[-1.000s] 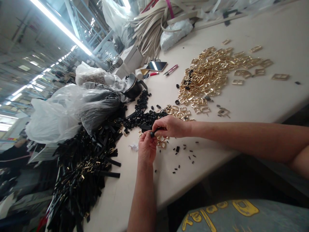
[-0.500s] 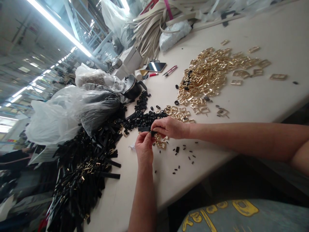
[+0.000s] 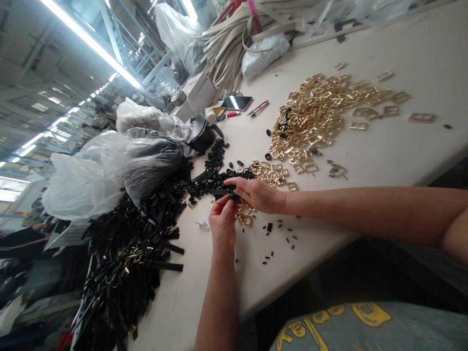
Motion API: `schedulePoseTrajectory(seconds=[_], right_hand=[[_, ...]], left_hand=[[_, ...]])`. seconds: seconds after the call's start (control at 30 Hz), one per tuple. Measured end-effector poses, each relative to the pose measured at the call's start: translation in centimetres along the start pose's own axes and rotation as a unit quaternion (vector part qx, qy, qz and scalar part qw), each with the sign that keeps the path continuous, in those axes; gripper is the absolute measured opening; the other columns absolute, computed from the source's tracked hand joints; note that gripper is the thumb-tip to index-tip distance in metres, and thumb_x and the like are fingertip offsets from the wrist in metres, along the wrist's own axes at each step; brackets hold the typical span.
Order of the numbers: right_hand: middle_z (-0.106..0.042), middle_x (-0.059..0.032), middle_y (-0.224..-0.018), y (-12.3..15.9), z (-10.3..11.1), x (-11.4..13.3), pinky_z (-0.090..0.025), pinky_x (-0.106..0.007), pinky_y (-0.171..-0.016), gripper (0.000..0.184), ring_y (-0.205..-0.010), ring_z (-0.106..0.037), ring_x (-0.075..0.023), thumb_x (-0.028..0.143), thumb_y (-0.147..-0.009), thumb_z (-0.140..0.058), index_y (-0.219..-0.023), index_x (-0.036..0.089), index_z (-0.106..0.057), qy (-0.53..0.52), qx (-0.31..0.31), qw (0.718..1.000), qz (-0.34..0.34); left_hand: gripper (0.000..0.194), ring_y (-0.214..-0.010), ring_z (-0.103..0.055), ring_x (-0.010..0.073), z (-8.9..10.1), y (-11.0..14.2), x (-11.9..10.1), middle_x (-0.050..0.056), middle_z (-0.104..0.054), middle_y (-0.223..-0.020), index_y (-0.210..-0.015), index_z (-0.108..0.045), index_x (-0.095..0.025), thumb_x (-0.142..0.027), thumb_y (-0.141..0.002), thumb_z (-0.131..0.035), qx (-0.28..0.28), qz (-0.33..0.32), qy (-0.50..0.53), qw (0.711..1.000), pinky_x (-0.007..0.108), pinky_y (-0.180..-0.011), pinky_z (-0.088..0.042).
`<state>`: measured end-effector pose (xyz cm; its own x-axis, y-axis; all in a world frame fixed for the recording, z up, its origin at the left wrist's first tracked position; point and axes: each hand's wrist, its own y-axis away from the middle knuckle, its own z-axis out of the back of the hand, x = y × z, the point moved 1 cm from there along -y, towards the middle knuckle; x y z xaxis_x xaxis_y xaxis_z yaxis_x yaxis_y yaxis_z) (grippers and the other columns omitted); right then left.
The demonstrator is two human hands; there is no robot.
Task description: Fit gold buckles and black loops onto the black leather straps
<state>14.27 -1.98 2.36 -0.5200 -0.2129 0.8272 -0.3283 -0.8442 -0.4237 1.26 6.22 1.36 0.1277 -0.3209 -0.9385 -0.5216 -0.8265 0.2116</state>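
Pinching black strap piece [image 3: 218, 192] over bench [image 3: 383, 156]: left hand [image 3: 224, 222] fingers grasp; right hand [image 3: 261, 195] fingers touch, grip unclear. Long axis roughly sideways, end leftward. Yellow shirt lettering [image 3: 321, 319] cropped, not fully legible.

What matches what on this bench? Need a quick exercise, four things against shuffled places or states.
1. Phone
2. Lidded mug
3. Beige straps
4. Left hand

A. Bundled, pink strip across them
B. Pinching a small black piece
C. Flat, near the pink snips
D. Dark body, side handle

Pairs: 1-C; 2-D; 3-A; 4-B
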Motion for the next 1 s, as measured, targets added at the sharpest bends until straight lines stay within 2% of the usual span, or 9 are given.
schedulePoseTrajectory(seconds=[0.13,0.3,0.6,0.83,1.0], right_hand=[[-0.061,-0.0009,-0.077,0.0,-0.1,-0.3,-0.043,-0.024,-0.064,0.036,-0.061,-0.053,-0.0108,0.022,-0.098,-0.037,-0.130,0.013,-0.049,0.013,-0.016,1.000,-0.005],[-0.059,0.0014,-0.070,0.2,-0.4,-0.2,-0.037,-0.022,-0.056,0.033,-0.054,-0.049,-0.0100,0.025,-0.099,-0.038,-0.129,0.017,-0.049,0.076,-0.028,0.997,0.001],[-0.057,0.0013,-0.068,0.2,-0.1,0.0,-0.032,-0.021,-0.053,0.034,-0.053,-0.047,-0.0097,0.025,-0.100,-0.034,-0.128,0.015,-0.049,0.119,-0.020,0.992,0.025],[-0.059,0.0004,-0.067,0.3,-0.3,-0.1,-0.031,-0.021,-0.052,0.034,-0.052,-0.046,-0.0097,0.025,-0.099,-0.034,-0.128,0.015,-0.049,0.138,-0.011,0.990,0.023],[-0.059,0.0007,-0.068,0.4,-0.6,-0.2,-0.031,-0.021,-0.053,0.033,-0.053,-0.048,-0.0100,0.024,-0.098,-0.036,-0.128,0.015,-0.048,0.163,-0.012,0.986,0.045]], left_hand=[[0.035,-0.065,-0.066,0.0095,-0.3,0.4,-0.1,0.002,-0.072,-0.079,-0.081,-0.071,-0.016,-0.030,-0.054,-0.088,0.006,-0.001,0.016,1.000,0.023,-0.070,-0.053],[0.034,-0.065,-0.066,0.0098,-0.6,0.6,0.2,0.002,-0.072,-0.079,-0.081,-0.071,-0.016,-0.028,-0.054,-0.087,-0.014,-0.001,0.014,1.000,0.023,-0.069,-0.051],[0.032,-0.059,-0.063,0.0078,-0.6,1.2,-0.1,0.001,-0.072,-0.073,-0.082,-0.073,-0.016,-0.032,-0.057,-0.086,0.001,-0.001,0.018,1.000,0.020,-0.062,-0.050],[0.028,-0.061,-0.065,0.0097,-0.4,1.5,-0.4,0.003,-0.072,-0.075,-0.085,-0.074,-0.016,-0.030,-0.063,-0.083,-0.012,-0.033,-0.040,0.999,0.022,-0.063,-0.052],[0.027,-0.062,-0.066,0.0091,-0.4,1.3,-0.2,0.002,-0.072,-0.074,-0.081,-0.074,-0.015,-0.029,-0.061,-0.085,-0.010,-0.026,-0.016,0.999,0.020,-0.064,-0.052]])
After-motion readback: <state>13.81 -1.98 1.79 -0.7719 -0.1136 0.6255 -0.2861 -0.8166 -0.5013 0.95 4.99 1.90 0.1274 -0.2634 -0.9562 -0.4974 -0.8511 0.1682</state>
